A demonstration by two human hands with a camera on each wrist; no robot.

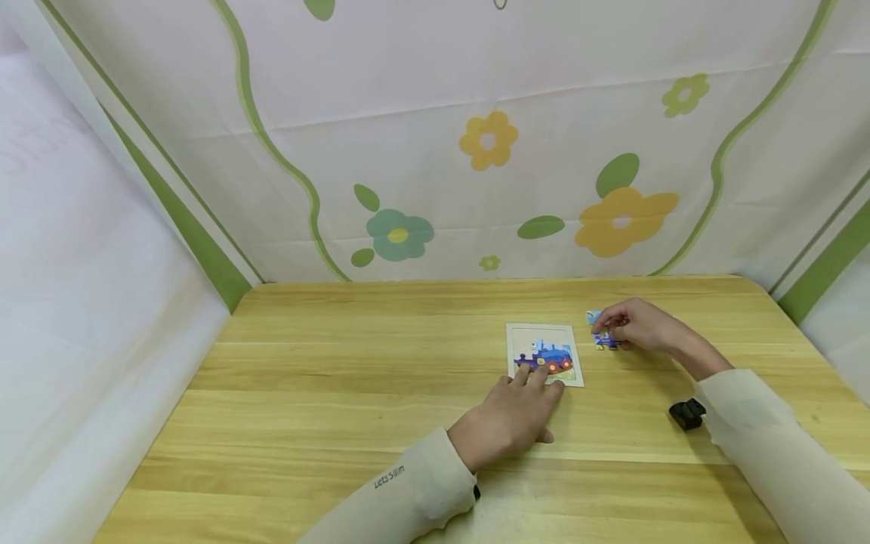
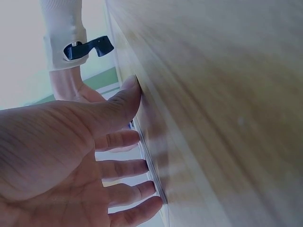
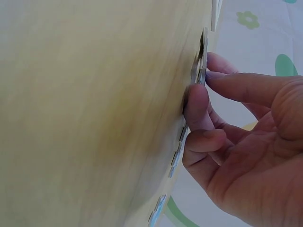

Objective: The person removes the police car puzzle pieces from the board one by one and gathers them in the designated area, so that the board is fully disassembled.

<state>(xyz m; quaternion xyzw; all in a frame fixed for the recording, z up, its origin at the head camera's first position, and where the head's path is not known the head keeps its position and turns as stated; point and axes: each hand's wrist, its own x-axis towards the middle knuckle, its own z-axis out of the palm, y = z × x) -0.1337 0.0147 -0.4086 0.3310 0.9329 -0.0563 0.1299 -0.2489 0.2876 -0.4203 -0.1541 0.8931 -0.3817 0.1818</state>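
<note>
A square jigsaw puzzle board (image 1: 511, 344) with a pale frame lies on the table, and a blue train with red wheels fills part of its picture. My left hand (image 1: 519, 414) rests on its near edge, fingers spread; the left wrist view shows the fingertips (image 2: 147, 189) along the board's rim. To the right of the board, my right hand (image 1: 639, 325) pinches a puzzle piece (image 3: 204, 49) between thumb and fingers, its edge lifted in the right wrist view. Loose puzzle pieces (image 1: 607, 343) lie under and beside those fingers, partly hidden by them.
The wooden table (image 1: 340, 393) reaches back to a white curtain (image 1: 421, 113) printed with flowers. A black clip-like device (image 1: 686, 414) is at the right wrist, near the cream sleeve (image 1: 748, 400).
</note>
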